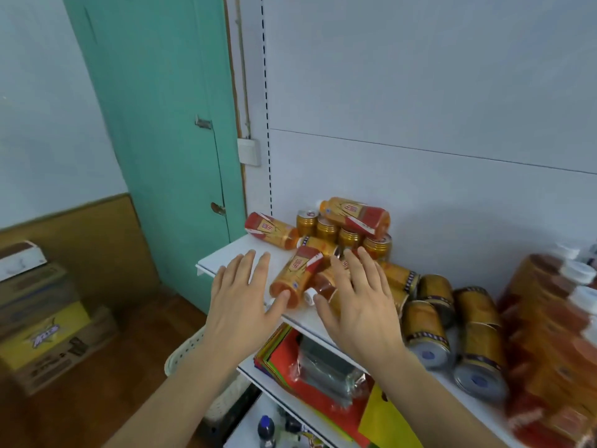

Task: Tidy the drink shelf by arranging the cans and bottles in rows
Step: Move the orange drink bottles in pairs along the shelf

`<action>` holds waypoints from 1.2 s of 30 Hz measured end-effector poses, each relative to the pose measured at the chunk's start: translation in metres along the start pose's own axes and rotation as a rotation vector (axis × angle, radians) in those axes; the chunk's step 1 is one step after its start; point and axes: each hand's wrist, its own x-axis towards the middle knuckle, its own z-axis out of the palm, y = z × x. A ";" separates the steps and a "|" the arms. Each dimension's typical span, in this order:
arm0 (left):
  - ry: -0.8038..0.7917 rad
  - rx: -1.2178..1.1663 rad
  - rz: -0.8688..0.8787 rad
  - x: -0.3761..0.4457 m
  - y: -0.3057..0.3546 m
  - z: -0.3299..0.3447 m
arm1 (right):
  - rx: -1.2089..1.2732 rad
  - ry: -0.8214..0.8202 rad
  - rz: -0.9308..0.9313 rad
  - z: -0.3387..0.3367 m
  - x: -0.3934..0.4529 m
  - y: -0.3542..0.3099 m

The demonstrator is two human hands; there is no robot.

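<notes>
A white shelf carries a jumble of orange drink bottles and gold cans. One bottle lies on its side between my hands. Another bottle lies at the shelf's left end, and a third rests across a row of upright gold cans. Several gold cans lie tipped over on the right. My left hand hovers spread over the shelf's front edge, its thumb close to the lying bottle. My right hand is spread over another lying bottle, holding nothing.
Upright orange bottles with white caps crowd the far right. A lower shelf holds coloured paper and a wrapped dark pack. A green door stands left of the shelf; cardboard boxes sit on the floor.
</notes>
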 end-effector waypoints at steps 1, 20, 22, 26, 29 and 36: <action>-0.013 -0.008 -0.008 0.009 -0.005 0.002 | -0.008 -0.022 0.002 0.005 0.008 -0.001; -0.063 -0.080 0.459 0.227 -0.129 0.092 | -0.179 -0.176 0.353 0.095 0.131 -0.062; -0.079 -0.080 0.519 0.242 -0.130 0.102 | -0.190 -0.178 0.397 0.096 0.130 -0.067; -0.148 -0.053 0.624 0.267 -0.121 0.122 | -0.190 -0.185 0.471 0.089 0.130 -0.067; -0.203 -0.013 0.673 0.281 -0.114 0.136 | -0.205 -0.180 0.493 0.083 0.129 -0.063; -0.159 -0.006 0.738 0.280 -0.128 0.138 | -0.145 -0.165 0.491 0.077 0.123 -0.054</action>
